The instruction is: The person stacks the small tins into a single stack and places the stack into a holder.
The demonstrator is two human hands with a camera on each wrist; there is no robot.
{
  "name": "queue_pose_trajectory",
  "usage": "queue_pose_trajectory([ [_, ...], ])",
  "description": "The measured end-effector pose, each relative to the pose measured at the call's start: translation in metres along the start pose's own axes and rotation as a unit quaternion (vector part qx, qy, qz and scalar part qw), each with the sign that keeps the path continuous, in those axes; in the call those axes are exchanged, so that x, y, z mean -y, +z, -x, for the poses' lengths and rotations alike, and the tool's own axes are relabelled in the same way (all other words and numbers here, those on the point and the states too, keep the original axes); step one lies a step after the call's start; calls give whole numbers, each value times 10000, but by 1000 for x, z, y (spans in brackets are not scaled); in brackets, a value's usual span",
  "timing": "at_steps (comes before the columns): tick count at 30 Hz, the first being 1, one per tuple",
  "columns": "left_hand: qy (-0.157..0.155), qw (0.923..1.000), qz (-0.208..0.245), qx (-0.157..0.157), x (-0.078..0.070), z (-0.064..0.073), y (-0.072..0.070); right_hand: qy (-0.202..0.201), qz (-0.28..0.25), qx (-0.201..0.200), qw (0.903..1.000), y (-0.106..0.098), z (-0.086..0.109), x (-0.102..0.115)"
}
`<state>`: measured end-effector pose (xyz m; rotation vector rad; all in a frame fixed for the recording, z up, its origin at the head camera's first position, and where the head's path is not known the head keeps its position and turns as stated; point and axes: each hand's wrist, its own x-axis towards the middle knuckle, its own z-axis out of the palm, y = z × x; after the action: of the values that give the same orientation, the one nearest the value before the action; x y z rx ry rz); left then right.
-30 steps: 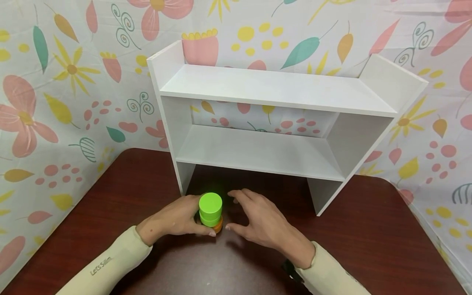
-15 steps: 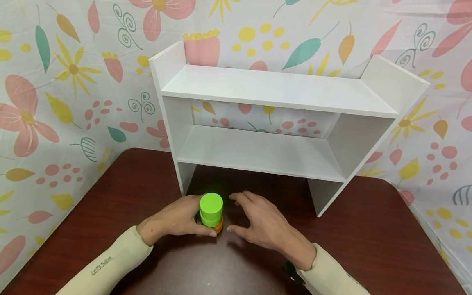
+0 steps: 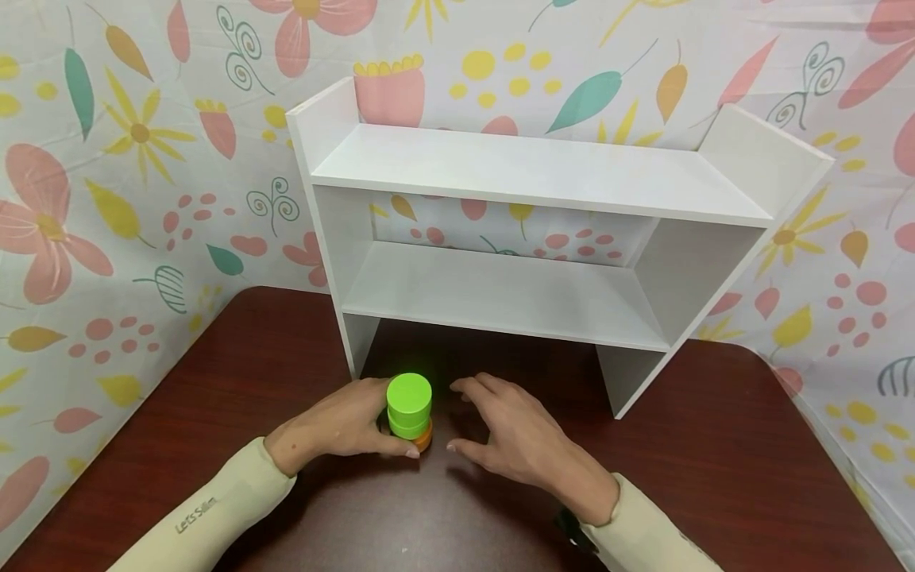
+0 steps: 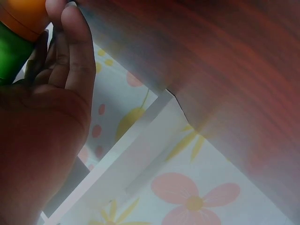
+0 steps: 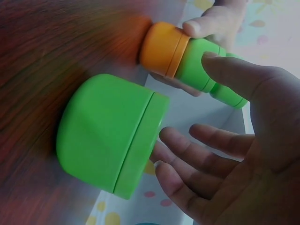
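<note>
Right wrist: right fingers (image 5: 201,157) spread by green container (image 5: 108,136) edge; across a gap, left fingers (image 4: 80,47) grip stack (image 5: 196,63)

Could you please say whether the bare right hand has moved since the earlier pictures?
Yes, slightly: against the white two-tier shelf, the right hand has shifted rightward in the head view, away from the stack of green and orange round containers.

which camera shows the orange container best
The right wrist view: the orange container shows most of its side. The head view shows just a sliver beneath the green containers; the left wrist view cuts it off at the corner.
</note>
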<state>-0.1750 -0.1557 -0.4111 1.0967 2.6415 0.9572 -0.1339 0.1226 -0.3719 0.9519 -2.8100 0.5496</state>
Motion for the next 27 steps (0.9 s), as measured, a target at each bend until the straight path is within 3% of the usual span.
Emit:
queue_pose_trajectory([
  [27, -2, 10000, -23, 40, -2, 0, -1, -8, 171, 228, 9996, 3, 4, -6],
])
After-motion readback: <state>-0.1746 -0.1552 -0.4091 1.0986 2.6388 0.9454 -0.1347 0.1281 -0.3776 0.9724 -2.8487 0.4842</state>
